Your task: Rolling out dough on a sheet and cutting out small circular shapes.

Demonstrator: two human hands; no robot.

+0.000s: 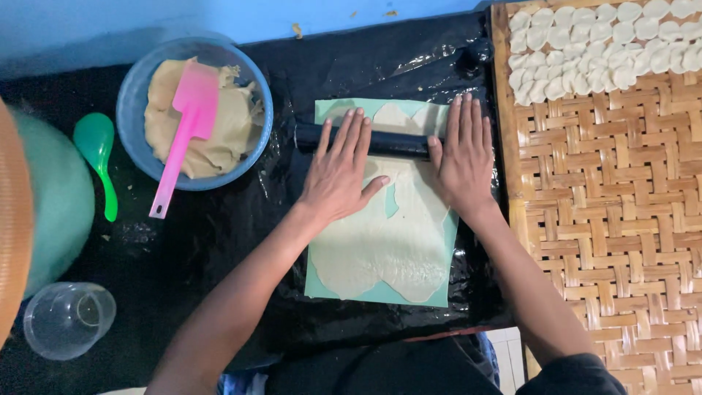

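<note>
Left hand (338, 172) and right hand (462, 156) are pressing flat, fingers spread, on the black rolling pin (380, 141) lying across the dough sheet (387, 234), right of the blue bowl (139, 95).

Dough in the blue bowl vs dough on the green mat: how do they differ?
The dough in the blue bowl is a thick, lumpy mass; the dough on the green mat is a thin, flat sheet with ragged edges. The bowl dough has a pink spatula resting on it; the mat dough lies under a black rolling pin, with the left hand and right hand flat on the pin. Both are the same pale beige.
</note>
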